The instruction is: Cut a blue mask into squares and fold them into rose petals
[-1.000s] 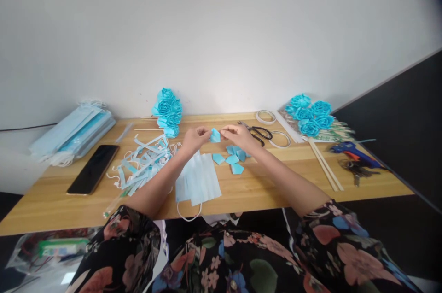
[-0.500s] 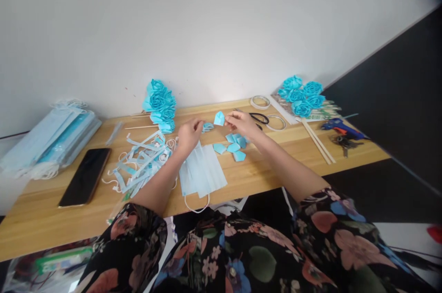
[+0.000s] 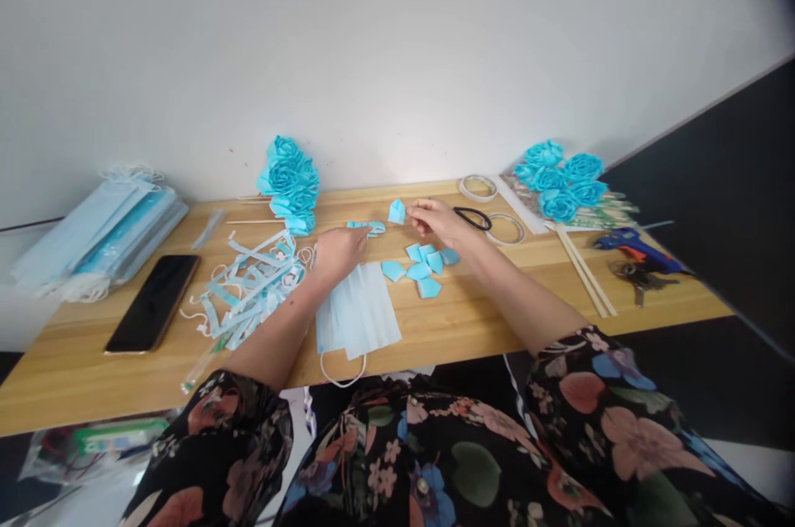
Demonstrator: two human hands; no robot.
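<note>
Between the thumb and fingers of my right hand [image 3: 433, 219] is a light blue petal-shaped piece [image 3: 397, 212], held upright above the table. My left hand [image 3: 341, 252] reaches down with curled fingers beside a small pile of folded blue pieces [image 3: 376, 227]; its fingertips are partly hidden, and I cannot make out what they grip. More cut blue petals [image 3: 428, 287] lie below my right hand. A flat blue face mask [image 3: 360, 311] with a white ear loop lies below my left hand.
To the left are mask scraps [image 3: 248, 295], a phone [image 3: 153, 303] and stacked masks [image 3: 99, 237]. Blue fabric roses [image 3: 289, 183] stand at the back, with more roses [image 3: 559, 179] at right. Tape rolls [image 3: 504, 229], black-handled scissors [image 3: 473, 218], sticks [image 3: 584, 270] and a glue gun [image 3: 633, 249] lie rightward.
My left hand has lowered and turned over toward the folded blue pieces. My right hand still holds the petal in nearly the same place. The view has shifted slightly.
</note>
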